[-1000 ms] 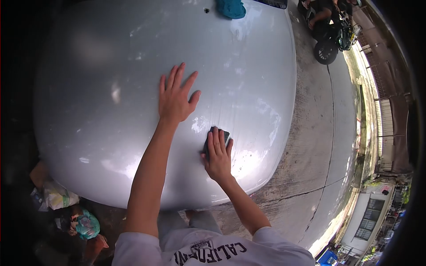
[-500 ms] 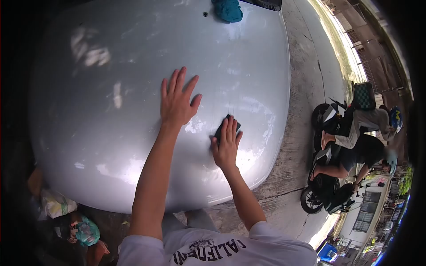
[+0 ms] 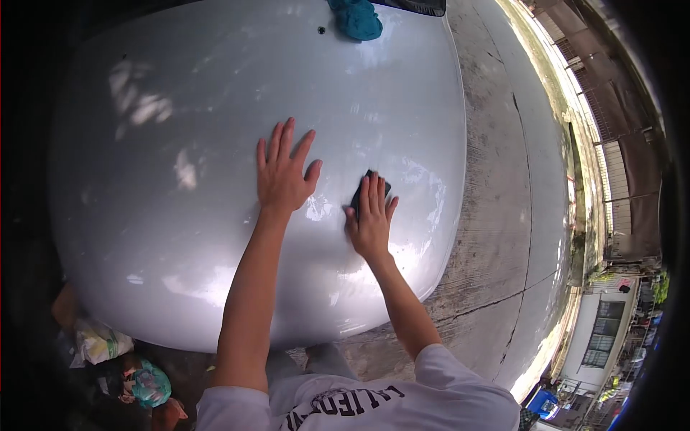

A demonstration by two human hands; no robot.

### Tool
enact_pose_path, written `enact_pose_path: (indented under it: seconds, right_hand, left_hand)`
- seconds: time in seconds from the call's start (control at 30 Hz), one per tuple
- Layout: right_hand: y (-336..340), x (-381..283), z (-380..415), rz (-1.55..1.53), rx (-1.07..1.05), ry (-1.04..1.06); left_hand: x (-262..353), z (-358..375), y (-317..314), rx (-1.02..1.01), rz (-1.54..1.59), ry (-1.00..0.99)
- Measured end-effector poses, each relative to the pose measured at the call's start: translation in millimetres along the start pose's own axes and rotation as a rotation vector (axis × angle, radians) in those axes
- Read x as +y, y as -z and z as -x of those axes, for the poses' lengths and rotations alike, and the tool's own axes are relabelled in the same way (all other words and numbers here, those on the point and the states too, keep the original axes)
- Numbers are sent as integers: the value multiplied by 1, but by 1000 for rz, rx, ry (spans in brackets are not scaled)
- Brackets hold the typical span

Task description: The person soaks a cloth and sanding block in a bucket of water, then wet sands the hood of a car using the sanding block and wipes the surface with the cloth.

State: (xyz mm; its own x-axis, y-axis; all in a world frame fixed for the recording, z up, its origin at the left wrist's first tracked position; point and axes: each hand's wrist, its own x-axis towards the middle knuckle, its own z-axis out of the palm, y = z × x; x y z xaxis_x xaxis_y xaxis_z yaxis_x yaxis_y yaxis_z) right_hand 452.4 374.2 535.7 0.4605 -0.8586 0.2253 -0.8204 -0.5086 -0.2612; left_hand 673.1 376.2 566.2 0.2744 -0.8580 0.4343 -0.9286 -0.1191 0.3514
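Spread flat on the silver car hood [image 3: 208, 237], my left hand [image 3: 284, 176] has its fingers apart and nothing in it. To its right, my right hand [image 3: 372, 219] lies over a small dark pad [image 3: 359, 197], pressing it to the hood. The pad's edges show beside and beyond the fingers; its middle is hidden under them. A crumpled teal cloth [image 3: 357, 19] rests at the far part of the hood, next to a small dark hole.
Bags of litter [image 3: 149, 384] lie on the ground at the lower left. Concrete pavement [image 3: 496, 215] runs along the hood's right side. A building with a window [image 3: 604, 334] and a blue object [image 3: 543, 404] stand at the lower right.
My right hand and the pad have shifted slightly up the hood. My left hand remains flat on it. The motorbikes and their riders on the right have gone from view.
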Motion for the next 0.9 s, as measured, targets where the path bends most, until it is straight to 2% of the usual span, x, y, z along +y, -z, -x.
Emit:
enact_pose_path:
  seconds: [0.07,0.1,0.17,0.23,0.33,0.43,0.5,0.6,0.67,0.73,0.83,0.9]
  right_hand:
    - [-11,-16,108,16,-188,-38]
    - [-11,-16,122,-6,-209,-18]
    - [-1,-8,54,16,-143,29]
    - [6,0,-63,63,38,105]
    - [3,-3,-220,76,163,169]
    - [-5,-22,-203,38,221,165]
    - [-5,-42,-83,-57,158,174]
    - [-25,-57,139,-117,-159,87]
    - [-19,-39,188,-10,-346,223]
    - [1,-20,116,-7,-317,256]
    - [12,3,-59,-15,88,184]
    - [6,11,-130,-10,221,114]
  left_hand:
    - [0,2,-3,-20,-13,17]
    - [0,2,-2,-12,-17,25]
    - [0,2,-3,5,-13,2]
    - [2,2,-2,-3,-7,-5]
    - [-1,0,2,-5,-24,-6]
    - [-3,4,-2,19,-28,-9]
    - [-1,1,-2,60,-10,-32]
    - [-3,2,-5,55,-22,8]
    - [0,2,-3,53,-39,-2]
    - [0,2,-3,74,-37,-13]
    - [-1,0,-1,91,-50,-29]
    - [-7,6,-1,68,-59,-39]
